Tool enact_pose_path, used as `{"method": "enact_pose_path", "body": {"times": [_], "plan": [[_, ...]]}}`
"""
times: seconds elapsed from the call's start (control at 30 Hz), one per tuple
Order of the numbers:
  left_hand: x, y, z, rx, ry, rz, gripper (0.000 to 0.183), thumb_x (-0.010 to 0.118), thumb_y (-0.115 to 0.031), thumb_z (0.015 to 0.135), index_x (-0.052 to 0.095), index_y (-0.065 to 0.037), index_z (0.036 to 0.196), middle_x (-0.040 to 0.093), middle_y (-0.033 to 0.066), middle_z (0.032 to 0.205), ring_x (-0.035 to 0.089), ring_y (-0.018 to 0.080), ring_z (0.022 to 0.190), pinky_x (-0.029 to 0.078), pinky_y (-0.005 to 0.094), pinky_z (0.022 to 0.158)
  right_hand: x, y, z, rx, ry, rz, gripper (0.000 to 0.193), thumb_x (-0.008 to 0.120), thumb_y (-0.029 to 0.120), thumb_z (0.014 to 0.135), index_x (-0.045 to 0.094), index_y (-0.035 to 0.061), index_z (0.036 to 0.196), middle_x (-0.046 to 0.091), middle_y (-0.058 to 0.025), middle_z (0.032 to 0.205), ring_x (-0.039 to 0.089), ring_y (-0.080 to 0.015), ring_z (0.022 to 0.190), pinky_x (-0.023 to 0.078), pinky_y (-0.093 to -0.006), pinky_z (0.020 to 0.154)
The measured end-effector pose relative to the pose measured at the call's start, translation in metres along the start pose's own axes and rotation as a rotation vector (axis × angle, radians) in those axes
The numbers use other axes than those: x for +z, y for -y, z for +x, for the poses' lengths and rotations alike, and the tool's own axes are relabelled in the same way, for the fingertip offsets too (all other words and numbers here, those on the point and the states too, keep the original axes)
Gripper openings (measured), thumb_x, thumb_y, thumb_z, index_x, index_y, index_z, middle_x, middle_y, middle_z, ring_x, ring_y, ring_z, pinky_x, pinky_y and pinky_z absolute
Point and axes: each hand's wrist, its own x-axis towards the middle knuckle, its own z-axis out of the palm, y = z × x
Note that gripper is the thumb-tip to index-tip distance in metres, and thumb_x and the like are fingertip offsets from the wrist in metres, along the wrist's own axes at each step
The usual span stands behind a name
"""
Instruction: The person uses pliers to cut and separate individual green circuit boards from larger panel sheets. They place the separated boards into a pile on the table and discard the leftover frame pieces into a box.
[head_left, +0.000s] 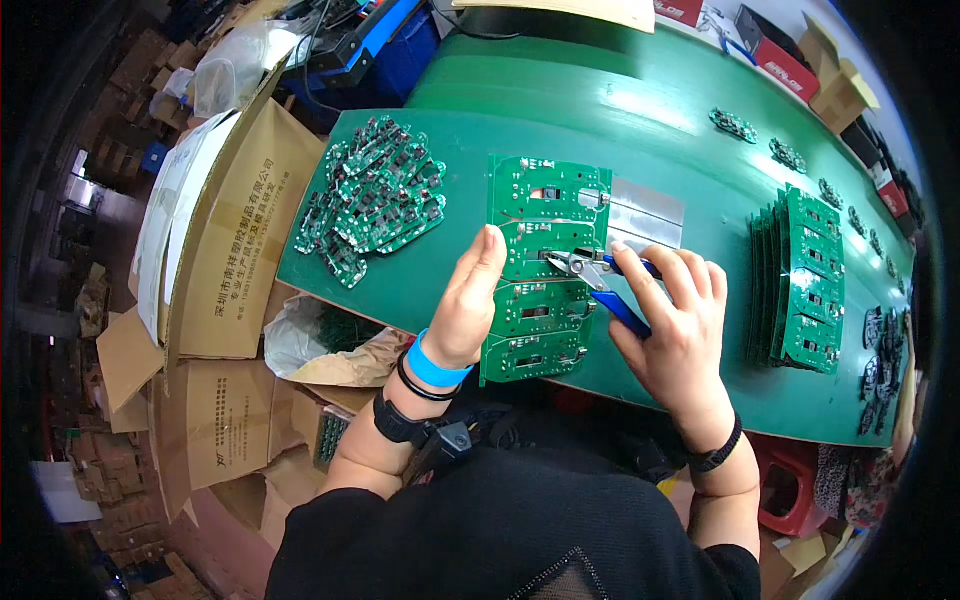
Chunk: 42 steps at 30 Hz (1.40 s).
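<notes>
A green circuit board panel [540, 300], made up of several joined boards, lies in front of me at the table edge. My left hand [470, 300] is closed on the panel's left edge, its thumb along the side and its other fingers mostly hidden. In my right hand [675, 320] is a pair of blue-handled cutting pliers [622, 310]. Their metal jaws point left over the panel's second board from the top, close to a dark component. Whether the jaws touch the board I cannot tell. A flat grey metal plate [650, 213] sits just right of the panel.
At the left of the green table [440, 290] is a heap of separate small circuit boards [375, 195]. A stack of board panels [800, 280] stands to the right, with loose boards [880, 365] beyond it. Open cardboard boxes [235, 230] crowd the table's left side.
</notes>
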Motion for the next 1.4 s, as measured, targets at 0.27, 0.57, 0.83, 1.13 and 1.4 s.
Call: {"method": "enact_pose_path", "body": {"times": [0.27,0.57,0.83,1.13,1.4], "plan": [[0.001,-0.001,0.000,-0.034,-0.020,-0.045,0.058,0.020,-0.044,0.104,0.034,-0.002,0.141,0.053,0.0185,0.131,0.060,0.0284,0.112,0.054,0.0422,0.092,0.003,-0.005,-0.001,-0.048,-0.009,-0.024,0.060,0.075,0.018,0.063,0.060,0.0114,0.121,0.058,-0.0071,0.106,0.055,-0.0249,0.092,0.040,-0.0393,0.080],[-0.031,0.002,-0.004,-0.308,0.026,-0.705,0.073,0.022,-0.060,0.098,0.026,-0.006,0.147,0.043,0.0238,0.141,0.054,0.0424,0.117,0.051,0.0567,0.092,0.002,-0.019,-0.007,0.082,-0.179,0.140,0.052,0.073,0.012,0.063,0.064,0.0085,0.115,0.060,-0.0098,0.100,0.057,-0.0278,0.086,0.043,-0.0381,0.076],[-0.024,0.008,-0.004,-0.165,0.147,-0.908,0.068,0.020,-0.052,0.101,0.016,-0.006,0.150,0.018,0.0309,0.151,0.063,0.0426,0.103,0.059,0.0533,0.077,0.011,-0.019,-0.006,0.106,-0.071,0.102,0.051,0.073,0.015,0.065,0.063,0.0094,0.115,0.059,-0.0088,0.099,0.056,-0.0265,0.088,0.041,-0.0376,0.076],[-0.021,0.010,-0.001,-0.172,0.163,-0.912,0.067,0.022,-0.052,0.101,0.020,-0.008,0.150,0.020,0.0306,0.151,0.063,0.0425,0.102,0.059,0.0521,0.074,0.018,-0.018,-0.010,0.126,-0.049,0.144,0.053,0.072,0.016,0.065,0.063,0.0095,0.117,0.058,-0.0087,0.099,0.056,-0.0263,0.090,0.041,-0.0379,0.079],[-0.036,0.004,0.004,-0.150,0.163,-0.682,0.069,0.026,-0.056,0.099,0.028,-0.007,0.148,0.039,0.0223,0.145,0.049,0.0408,0.124,0.044,0.0585,0.099,-0.003,-0.022,-0.014,0.156,-0.131,0.212,0.052,0.071,0.012,0.064,0.063,0.0057,0.115,0.059,-0.0117,0.102,0.056,-0.0298,0.093,0.041,-0.0396,0.085]]}}
